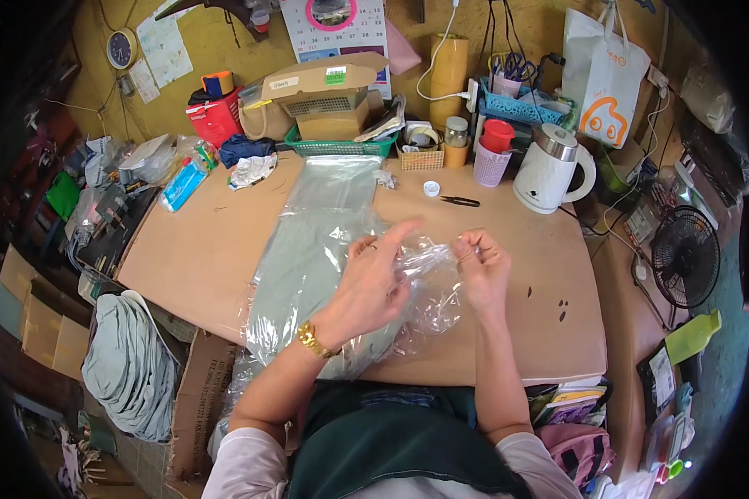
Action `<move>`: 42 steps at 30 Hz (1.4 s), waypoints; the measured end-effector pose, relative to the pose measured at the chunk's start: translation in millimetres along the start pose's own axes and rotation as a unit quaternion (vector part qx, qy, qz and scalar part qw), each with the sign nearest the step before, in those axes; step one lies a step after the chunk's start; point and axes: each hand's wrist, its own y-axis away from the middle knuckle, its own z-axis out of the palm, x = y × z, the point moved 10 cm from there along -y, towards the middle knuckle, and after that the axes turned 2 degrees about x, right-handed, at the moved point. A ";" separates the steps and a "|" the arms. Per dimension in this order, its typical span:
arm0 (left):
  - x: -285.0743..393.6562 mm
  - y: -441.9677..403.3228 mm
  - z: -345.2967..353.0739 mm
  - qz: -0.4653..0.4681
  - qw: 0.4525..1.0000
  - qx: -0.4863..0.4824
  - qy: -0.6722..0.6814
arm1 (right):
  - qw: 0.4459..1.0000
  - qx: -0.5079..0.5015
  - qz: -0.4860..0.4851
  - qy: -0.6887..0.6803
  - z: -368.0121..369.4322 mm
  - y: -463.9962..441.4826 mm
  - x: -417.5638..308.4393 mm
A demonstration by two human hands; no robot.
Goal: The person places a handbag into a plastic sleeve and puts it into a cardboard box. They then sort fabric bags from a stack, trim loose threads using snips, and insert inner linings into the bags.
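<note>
My right hand (484, 270) pinches a gathered piece of clear plastic bag (437, 291) between thumb and fingertips, above the table. My left hand (370, 283), with a gold watch on the wrist, is just left of it. Its index finger is stretched out and its thumb is apart, against the crumpled plastic; its other fingers are partly hidden. Beneath and beside it lies pale grey-green folded fabric (300, 249) in clear, shiny plastic, running from the near edge toward the back of the table.
Black thread snips (460, 201) and a small white lid (431, 189) lie on the brown table (191, 241). Behind stand a white kettle (549, 170), a lilac cup and a green basket (341, 147). Grey fabric (129, 366) is piled at left; a black fan (685, 256) stands right.
</note>
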 end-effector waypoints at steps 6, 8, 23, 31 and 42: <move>6.0 7.2 10.3 0.050 0.997 -0.036 -0.034 | 0.952 0.095 -0.237 0.167 9.5 19.0 -44.6; 4.5 7.6 14.2 0.043 0.995 -0.054 -0.067 | 0.885 0.145 -0.397 0.195 16.7 49.4 -83.1; 5.3 27.6 11.3 0.122 0.935 0.172 -0.284 | 0.950 -0.288 0.093 0.079 69.8 19.9 14.4; 14.8 28.2 8.6 0.172 0.935 0.223 -0.216 | 0.922 -0.349 0.127 0.108 70.9 27.3 20.1; 0.5 34.8 16.2 0.132 0.933 0.217 -0.256 | 0.907 -0.386 0.155 0.063 74.9 27.3 27.2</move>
